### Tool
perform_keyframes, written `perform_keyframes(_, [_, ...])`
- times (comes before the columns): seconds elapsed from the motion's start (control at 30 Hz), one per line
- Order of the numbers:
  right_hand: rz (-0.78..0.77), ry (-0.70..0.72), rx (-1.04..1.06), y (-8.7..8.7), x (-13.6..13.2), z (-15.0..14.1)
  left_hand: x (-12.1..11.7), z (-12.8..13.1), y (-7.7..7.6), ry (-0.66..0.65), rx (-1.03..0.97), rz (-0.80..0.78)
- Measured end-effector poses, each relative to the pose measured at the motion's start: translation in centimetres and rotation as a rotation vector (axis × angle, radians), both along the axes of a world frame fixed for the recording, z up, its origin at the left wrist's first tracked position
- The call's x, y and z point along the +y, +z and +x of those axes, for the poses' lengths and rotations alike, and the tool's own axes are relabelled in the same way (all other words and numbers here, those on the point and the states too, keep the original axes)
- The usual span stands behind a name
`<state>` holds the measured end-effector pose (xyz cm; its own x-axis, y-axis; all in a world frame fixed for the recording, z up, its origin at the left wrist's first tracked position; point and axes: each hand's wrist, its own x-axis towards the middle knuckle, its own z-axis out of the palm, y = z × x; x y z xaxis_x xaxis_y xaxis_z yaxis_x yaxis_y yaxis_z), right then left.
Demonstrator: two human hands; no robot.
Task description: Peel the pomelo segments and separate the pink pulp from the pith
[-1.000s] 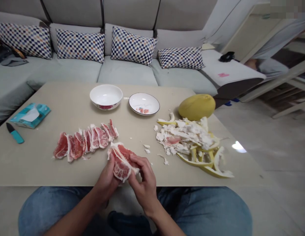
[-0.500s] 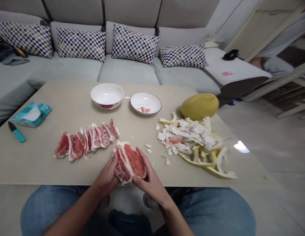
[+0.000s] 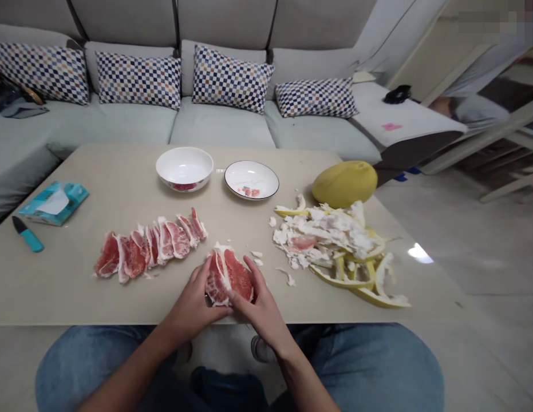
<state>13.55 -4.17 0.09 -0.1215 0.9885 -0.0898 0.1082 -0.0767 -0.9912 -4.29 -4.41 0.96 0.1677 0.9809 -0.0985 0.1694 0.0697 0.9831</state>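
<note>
A chunk of peeled red pomelo (image 3: 238,277) is held between both hands just above the table's front edge, its red flesh and white membrane facing up. My left hand (image 3: 196,300) wraps its left side, thumb at the lower edge. On the right side my right hand (image 3: 261,303) grips it, thumb pressed near the white seam and fingers along the far right side. A row of separated pomelo segments (image 3: 150,249) lies on the table to the left. White pith and yellow peel (image 3: 330,237) are heaped to the right, with small scraps nearby.
At the back of the table (image 3: 120,194) stand a white bowl (image 3: 184,177) and a dark-rimmed plate (image 3: 251,171) with red bits. A whole yellow pomelo (image 3: 346,184) sits behind the peel. A tissue pack (image 3: 55,203) and a teal-handled knife (image 3: 30,236) lie at the left.
My left hand has shifted its grip, its thumb now lower across the front of the chunk. The pomelo chunk has turned slightly and moved a little right. The view has shifted slightly.
</note>
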Motion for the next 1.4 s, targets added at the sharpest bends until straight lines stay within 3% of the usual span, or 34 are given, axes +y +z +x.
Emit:
perform_keyframes(0.33, [0.103, 0.104, -0.163, 0.4, -0.7, -0.4, 1.2, -2.3, 0.4, -0.112, 0.077, 0.05])
perform_keyframes(0.57, [0.24, -0.006, -0.302, 0.4, -0.8, -2.0, 1.3, -2.0, 0.5, -0.211, 0.304, 0.239])
perform_keyframes(0.77, [0.254, -0.15, -0.419, 0.3, -0.8, -2.9, 1.4, -0.8, -0.8, -0.246, 0.425, 0.369])
perform_keyframes(1.17, [0.288, -0.303, -0.396, -0.8, -0.3, -2.8, 1.6, -0.4, -3.4, -0.178, 0.567, 0.608])
perform_keyframes(1.4, [0.266, -0.311, -0.348, -0.7, 0.2, -2.0, 1.8, 0.4, -4.2, -0.139, 0.656, 0.743])
